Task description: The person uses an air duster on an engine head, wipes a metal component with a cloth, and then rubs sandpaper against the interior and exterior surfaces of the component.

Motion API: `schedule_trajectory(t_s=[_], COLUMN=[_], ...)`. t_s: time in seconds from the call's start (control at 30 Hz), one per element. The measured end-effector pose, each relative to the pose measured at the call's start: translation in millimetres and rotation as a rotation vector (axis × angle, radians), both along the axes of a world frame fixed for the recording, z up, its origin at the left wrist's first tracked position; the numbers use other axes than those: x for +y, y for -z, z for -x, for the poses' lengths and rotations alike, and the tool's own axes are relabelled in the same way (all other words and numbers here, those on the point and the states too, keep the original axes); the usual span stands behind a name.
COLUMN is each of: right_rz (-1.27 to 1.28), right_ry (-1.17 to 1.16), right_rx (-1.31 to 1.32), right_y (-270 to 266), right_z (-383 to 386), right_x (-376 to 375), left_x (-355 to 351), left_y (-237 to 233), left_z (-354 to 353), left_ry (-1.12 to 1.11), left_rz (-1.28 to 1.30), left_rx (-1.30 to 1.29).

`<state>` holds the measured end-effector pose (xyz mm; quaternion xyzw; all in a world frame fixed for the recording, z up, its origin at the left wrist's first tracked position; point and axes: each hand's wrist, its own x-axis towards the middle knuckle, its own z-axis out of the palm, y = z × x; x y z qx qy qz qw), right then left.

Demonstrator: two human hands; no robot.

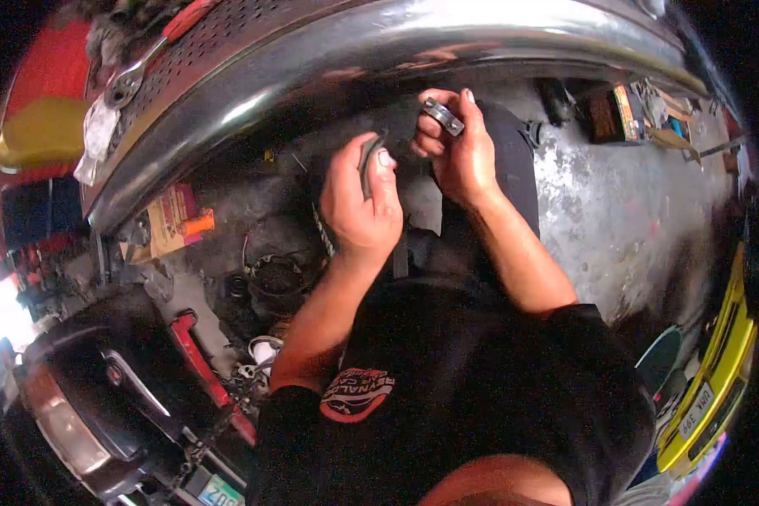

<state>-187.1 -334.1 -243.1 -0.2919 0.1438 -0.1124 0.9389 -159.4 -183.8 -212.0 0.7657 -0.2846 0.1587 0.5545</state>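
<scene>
My left hand [363, 190] is raised left of centre, its thumb and fingers closed on a thin dark piece [368, 160] whose kind I cannot make out. To the right, my right hand [460, 143] holds a small metal clamp-like part [444, 117] against its curled fingers, with the thumb pointing up. The two hands are apart, and the parts do not touch. Both hands are just below a long curved shiny metal bumper [312, 80].
A wrench [131, 80] and a white rag [101, 135] lie on the perforated step at the upper left. Cardboard [167, 223], an orange object [199, 223] and a red bar [198, 358] are lower left. An open box [611, 115] sits upper right; a yellow car bumper [717, 379] is at right.
</scene>
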Motion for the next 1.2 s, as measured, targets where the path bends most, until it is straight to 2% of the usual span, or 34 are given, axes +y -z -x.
schedule_trajectory(t_s=[0.03,0.07,0.13,0.17,0.27,0.3,0.4,0.5,0.53,0.6,0.7,0.77,0.8,0.87,0.9,1.0,1.2], right_rz=[-0.035,0.080,0.314,0.545,0.813,0.859,0.730,0.366,0.239,0.171,-0.005,-0.078,-0.062,-0.028,-0.062,0.120,0.123], right_ry=[-0.034,0.002,0.077,0.033,0.151,0.115,0.107,0.042,0.014,-0.019,-0.052,-0.056,-0.099,-0.186,-0.220,-0.240,-0.420], right_rx=[-0.037,0.045,0.208,0.206,0.085,0.034,0.033,-0.032,-0.050,-0.065,-0.046,0.020,0.064,0.149,0.105,0.154,0.195], right_y=[0.4,-1.0,-3.3,-1.8,-5.9,-0.2,-3.6,-8.2,-10.2,-13.7,-22.1,-28.8,-25.7,-20.2,-21.1,-20.3,-27.2], right_z=[-0.8,-2.3,-0.8,4.0,6.1,7.9,9.1,9.6,9.1,10.2,11.1,9.3,9.3,7.2,6.4,6.1,1.6], right_x=[0.8,4.6,14.4,15.7,40.0,40.5,45.3,49.4,49.4,43.7,43.0,41.2,37.7,29.0,26.7,24.0,8.8], left_x=[-1.9,-3.8,-5.3,-6.3,-12.2,-13.3,-10.4,-5.2,-1.8,0.6,10.1,14.1,15.6,18.4,20.2,21.9,17.6], left_y=[1.1,2.3,6.1,-0.6,5.7,5.8,-5.0,-0.7,-10.3,-4.9,-22.3,-17.7,-15.8,-15.9,-15.8,-15.2,-20.4], left_z=[8.8,17.6,26.1,28.8,23.4,21.4,16.1,7.3,5.5,0.0,-1.4,-9.7,-14.0,-19.7,-22.2,-29.9,-30.8], left_ry=[0.035,0.042,0.107,0.093,-0.042,-0.059,-0.058,-0.024,-0.036,-0.051,0.099,0.105,0.110,0.182,0.209,0.264,0.296], left_rz=[0.096,0.208,0.447,0.410,0.198,0.141,0.090,0.162,0.134,0.113,0.124,0.051,0.014,-0.011,-0.036,-0.078,-0.144], left_rx=[0.238,0.472,0.780,0.702,0.429,0.365,0.393,0.438,0.544,0.413,0.607,0.228,0.037,0.012,-0.002,-0.065,-0.112])
